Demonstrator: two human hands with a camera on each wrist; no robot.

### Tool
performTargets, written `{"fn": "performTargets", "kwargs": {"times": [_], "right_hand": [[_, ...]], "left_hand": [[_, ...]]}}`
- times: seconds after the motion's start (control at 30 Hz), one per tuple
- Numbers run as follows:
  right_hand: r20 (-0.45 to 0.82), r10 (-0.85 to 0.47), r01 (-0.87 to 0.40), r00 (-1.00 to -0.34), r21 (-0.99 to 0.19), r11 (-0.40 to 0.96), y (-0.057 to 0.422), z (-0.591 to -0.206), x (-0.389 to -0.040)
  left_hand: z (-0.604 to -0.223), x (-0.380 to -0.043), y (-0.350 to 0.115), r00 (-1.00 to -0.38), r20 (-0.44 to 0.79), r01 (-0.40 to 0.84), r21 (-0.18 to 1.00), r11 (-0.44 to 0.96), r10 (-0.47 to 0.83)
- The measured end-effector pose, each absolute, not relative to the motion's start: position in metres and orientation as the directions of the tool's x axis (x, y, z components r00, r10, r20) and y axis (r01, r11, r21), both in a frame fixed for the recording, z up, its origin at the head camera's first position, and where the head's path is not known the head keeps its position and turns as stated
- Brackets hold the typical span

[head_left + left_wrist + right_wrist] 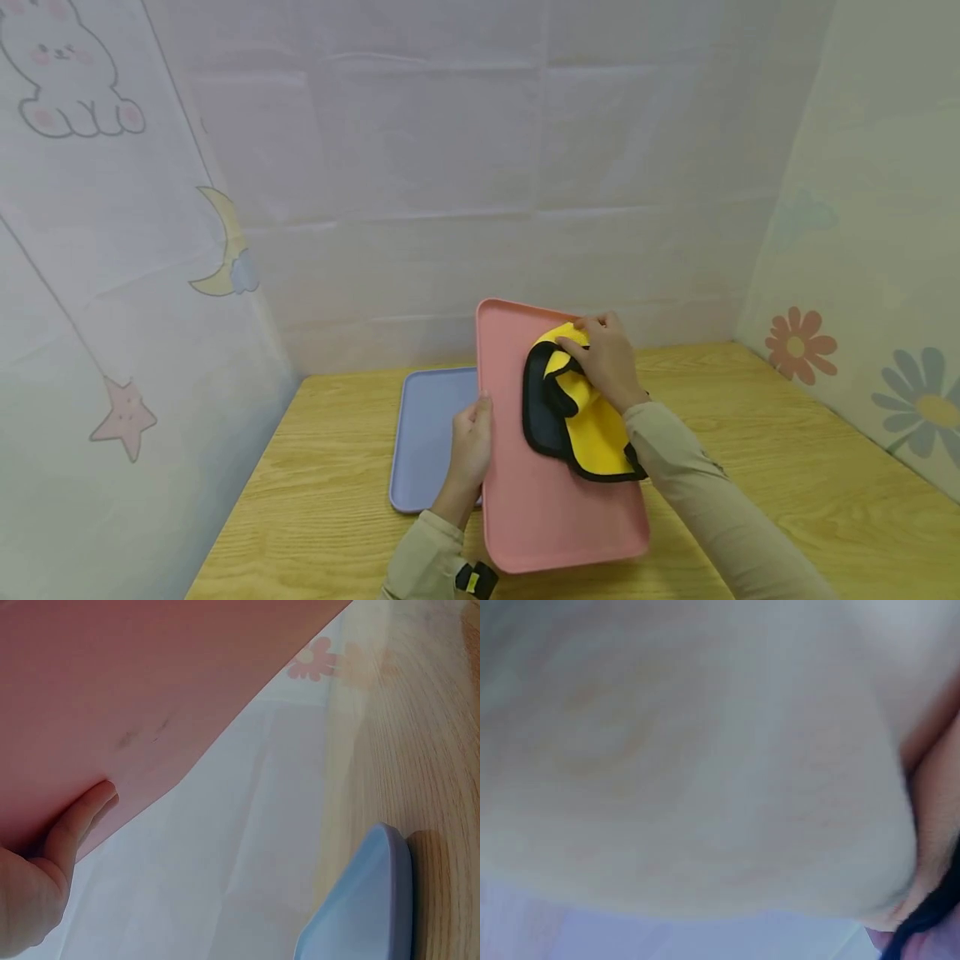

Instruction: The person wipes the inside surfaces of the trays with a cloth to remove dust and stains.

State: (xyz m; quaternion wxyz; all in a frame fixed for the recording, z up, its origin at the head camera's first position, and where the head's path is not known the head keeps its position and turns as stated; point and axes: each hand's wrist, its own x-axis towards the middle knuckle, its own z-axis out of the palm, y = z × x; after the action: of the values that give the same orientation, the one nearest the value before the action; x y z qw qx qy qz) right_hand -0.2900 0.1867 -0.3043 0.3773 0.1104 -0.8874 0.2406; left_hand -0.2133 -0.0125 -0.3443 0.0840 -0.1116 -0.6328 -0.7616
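Observation:
A pink tray (555, 525) is held up at a steep tilt, its inner face toward me. My left hand (471, 442) grips its left edge, thumb at the rim; the left wrist view shows fingers (79, 817) against the tray's underside. On the tray's upper right lies a yellow cloth item with black edging (600, 437), partly folded over. My right hand (609, 362) pinches the folded top of this cloth. In the right wrist view a pale sleeve (742, 787) covers most of the picture, with a strip of the black edging (930, 911) at the lower right.
Behind the pink tray, a blue tray (427, 433) lies flat on the wooden table (315, 467), its right part hidden. Pale sheets with printed figures (450, 167) stand as walls at the back and both sides. A black band (476, 579) sits at my left wrist.

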Motion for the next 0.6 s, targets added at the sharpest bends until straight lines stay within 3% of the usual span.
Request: {"fn": "performTargets", "kwargs": {"times": [0.13,0.4,0.6], "right_hand": [[0.748,0.036,-0.286,-0.663,-0.298,0.911,0.193,-0.308,-0.291],[0.536,0.06,-0.186,-0.842,-0.394,0.9,0.209,-0.314,-0.289],[0.487,0.043,-0.183,-0.872,-0.406,0.895,0.212,-0.318,-0.291]], "left_hand": [[-0.344,-0.213,-0.012,-0.959,0.283,0.279,0.942,-0.188,-0.008],[-0.341,-0.212,-0.012,-0.96,0.279,0.279,0.943,-0.181,-0.022],[-0.34,-0.21,-0.008,-0.961,0.275,0.271,0.943,-0.192,-0.005]]}}
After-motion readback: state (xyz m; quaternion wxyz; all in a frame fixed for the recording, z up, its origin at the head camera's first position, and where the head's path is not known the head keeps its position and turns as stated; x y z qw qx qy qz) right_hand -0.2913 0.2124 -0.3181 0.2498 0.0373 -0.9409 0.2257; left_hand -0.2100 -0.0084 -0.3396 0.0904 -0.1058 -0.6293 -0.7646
